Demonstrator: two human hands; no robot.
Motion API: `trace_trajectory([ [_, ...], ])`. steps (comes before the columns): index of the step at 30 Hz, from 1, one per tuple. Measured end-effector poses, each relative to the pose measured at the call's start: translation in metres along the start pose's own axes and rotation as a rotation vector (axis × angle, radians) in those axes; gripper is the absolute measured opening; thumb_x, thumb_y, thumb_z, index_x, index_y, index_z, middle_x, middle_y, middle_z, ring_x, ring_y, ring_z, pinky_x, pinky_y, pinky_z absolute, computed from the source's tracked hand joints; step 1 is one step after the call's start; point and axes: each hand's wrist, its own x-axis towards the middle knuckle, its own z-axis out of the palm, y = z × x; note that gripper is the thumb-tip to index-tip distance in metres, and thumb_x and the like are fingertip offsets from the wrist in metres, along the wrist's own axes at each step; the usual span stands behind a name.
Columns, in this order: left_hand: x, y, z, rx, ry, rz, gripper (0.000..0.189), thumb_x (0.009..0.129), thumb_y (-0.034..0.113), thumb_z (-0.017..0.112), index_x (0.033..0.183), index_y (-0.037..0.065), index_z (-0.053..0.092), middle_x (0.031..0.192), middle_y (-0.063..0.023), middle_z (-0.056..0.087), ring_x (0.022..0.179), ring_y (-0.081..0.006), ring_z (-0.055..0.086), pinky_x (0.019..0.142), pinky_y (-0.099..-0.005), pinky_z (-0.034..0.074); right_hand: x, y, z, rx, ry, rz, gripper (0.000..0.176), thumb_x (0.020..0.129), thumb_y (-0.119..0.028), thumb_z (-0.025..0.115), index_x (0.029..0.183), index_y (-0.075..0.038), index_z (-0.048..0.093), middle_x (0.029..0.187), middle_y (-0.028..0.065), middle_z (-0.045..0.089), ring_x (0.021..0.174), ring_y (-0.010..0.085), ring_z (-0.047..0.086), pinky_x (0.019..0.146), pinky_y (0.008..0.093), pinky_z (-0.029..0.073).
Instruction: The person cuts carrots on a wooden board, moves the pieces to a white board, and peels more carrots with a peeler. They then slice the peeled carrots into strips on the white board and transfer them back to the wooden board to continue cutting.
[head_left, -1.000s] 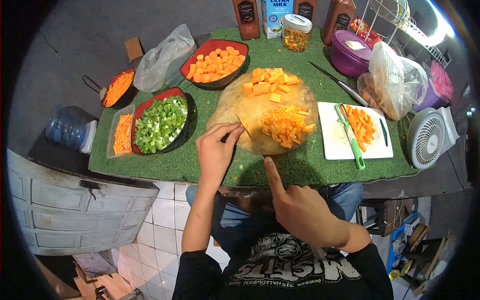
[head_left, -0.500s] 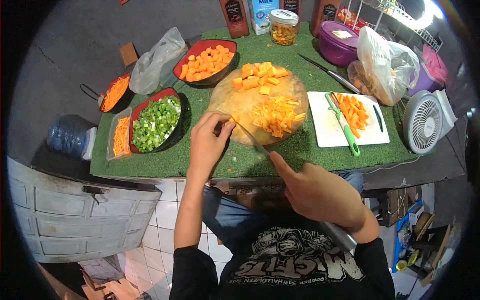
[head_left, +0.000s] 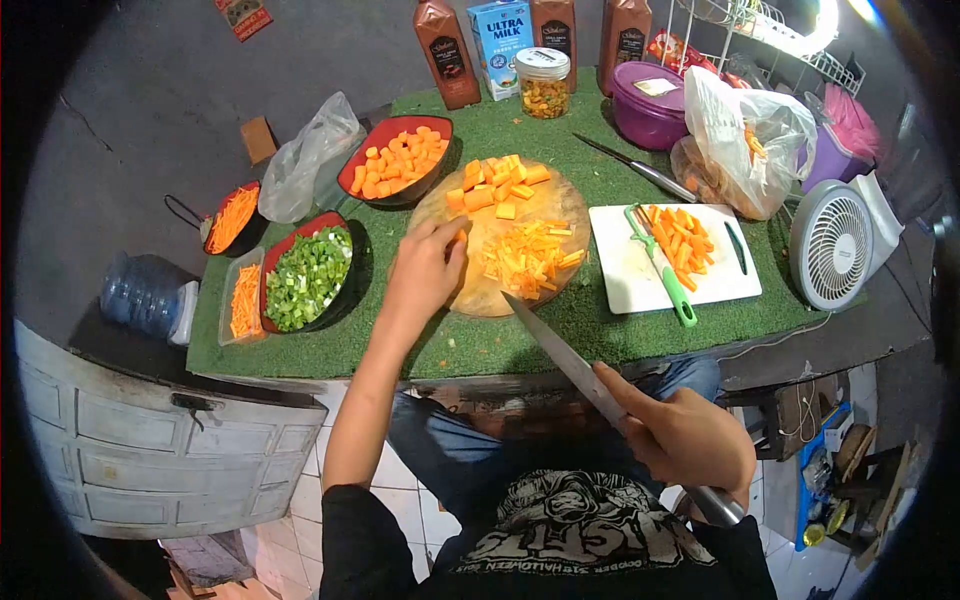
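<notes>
A round wooden cutting board (head_left: 455, 205) lies on green turf, with carrot chunks (head_left: 492, 185) at its far edge and thin carrot strips (head_left: 527, 258) on its right half. My left hand (head_left: 425, 270) rests on the board's left side, fingers pinched on a small carrot piece (head_left: 460, 236). My right hand (head_left: 685, 435) is drawn back over my lap and grips a long kitchen knife (head_left: 560, 350). The blade tip points toward the board's near edge and hangs clear of it.
A red bowl of carrot cubes (head_left: 395, 160), a bowl of chopped greens (head_left: 305, 272) and a tray of carrot shreds (head_left: 243, 298) sit left. A white board (head_left: 620, 280) with a green-handled peeler (head_left: 662, 265), a second knife (head_left: 640, 170), plastic bag (head_left: 745, 140), fan (head_left: 832, 248) and bottles (head_left: 445, 40) stand right and behind.
My right hand has pulled the knife off the board and back toward my body. My left hand moved further onto the board and picked up a carrot piece. The camera tilted.
</notes>
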Motion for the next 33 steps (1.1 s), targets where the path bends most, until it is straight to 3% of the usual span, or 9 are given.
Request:
trace_trajectory([
  [2,0.023,-0.002,0.007,0.035,0.044,0.163,0.030,0.087,0.005,0.066,0.117,0.000,0.069,0.094,-0.0173,0.066,0.077,-0.0293,0.066,0.072,-0.0373,0.053,-0.002,0.006,0.002,0.036,0.003,0.000,0.071,0.088,-0.009,0.059,0.152,-0.004,0.030,0.054,0.0225,0.059,0.053,0.0427,0.063,0.054,0.0527,0.051],
  [13,0.088,-0.007,0.034,0.176,-0.064,0.251,0.033,0.091,0.008,0.062,0.123,0.001,0.067,0.095,-0.0193,0.063,0.087,-0.0351,0.064,0.080,-0.0408,0.052,-0.013,0.027,0.007,0.102,0.046,0.051,0.071,0.089,-0.010,0.059,0.153,-0.008,0.030,0.056,0.0227,0.060,0.054,0.0431,0.063,0.053,0.0533,0.050],
  [18,0.089,-0.014,0.007,0.073,0.111,0.260,0.028,0.094,0.010,0.060,0.119,0.001,0.068,0.104,-0.0203,0.065,0.095,-0.0363,0.065,0.086,-0.0427,0.052,-0.010,0.028,0.006,0.116,0.010,0.115,0.072,0.089,-0.011,0.060,0.154,-0.010,0.029,0.054,0.0223,0.059,0.054,0.0432,0.063,0.053,0.0533,0.050],
  [20,0.094,-0.025,-0.014,0.088,0.179,0.236,0.027,0.093,0.011,0.061,0.117,0.001,0.068,0.105,-0.0205,0.066,0.098,-0.0364,0.065,0.088,-0.0424,0.051,-0.009,0.031,0.011,0.105,0.063,0.040,0.073,0.089,-0.011,0.060,0.155,-0.012,0.028,0.054,0.0229,0.059,0.054,0.0436,0.063,0.053,0.0536,0.050],
  [22,0.101,-0.039,-0.043,0.144,0.144,0.030,0.027,0.091,0.011,0.062,0.115,0.001,0.069,0.105,-0.0208,0.067,0.098,-0.0373,0.065,0.089,-0.0426,0.051,-0.008,0.031,0.011,0.125,0.031,0.034,0.074,0.089,-0.011,0.060,0.155,-0.013,0.028,0.055,0.0227,0.059,0.054,0.0436,0.063,0.053,0.0535,0.051],
  [24,0.114,-0.069,-0.058,0.205,0.175,0.029,0.027,0.089,0.012,0.063,0.113,0.000,0.070,0.103,-0.0220,0.068,0.097,-0.0385,0.066,0.088,-0.0443,0.052,-0.005,0.033,0.010,0.140,0.003,0.021,0.074,0.089,-0.011,0.060,0.155,-0.013,0.027,0.055,0.0225,0.060,0.054,0.0435,0.063,0.053,0.0535,0.051],
  [27,0.128,-0.087,-0.072,0.310,-0.118,-0.102,0.027,0.087,0.013,0.065,0.108,-0.001,0.072,0.105,-0.0237,0.071,0.100,-0.0386,0.068,0.089,-0.0451,0.054,-0.001,0.032,0.005,0.113,-0.049,0.003,0.075,0.088,-0.011,0.060,0.155,-0.015,0.028,0.056,0.0200,0.060,0.053,0.0422,0.064,0.054,0.0518,0.053],
  [31,0.150,-0.096,-0.057,0.368,-0.325,-0.019,0.036,0.084,0.013,0.065,0.118,0.002,0.069,0.108,-0.0221,0.071,0.101,-0.0362,0.069,0.090,-0.0428,0.054,0.008,0.037,0.007,0.189,-0.034,-0.059,0.073,0.088,-0.011,0.060,0.155,-0.015,0.031,0.056,0.0203,0.060,0.054,0.0425,0.064,0.054,0.0518,0.053],
  [33,0.158,-0.104,-0.041,0.236,-0.579,-0.007,0.042,0.081,0.012,0.066,0.122,0.004,0.066,0.108,-0.0196,0.072,0.100,-0.0326,0.070,0.088,-0.0407,0.055,0.011,0.035,0.005,0.158,-0.038,-0.036,0.073,0.088,-0.011,0.060,0.155,-0.015,0.031,0.057,0.0205,0.060,0.054,0.0427,0.064,0.055,0.0518,0.053],
])
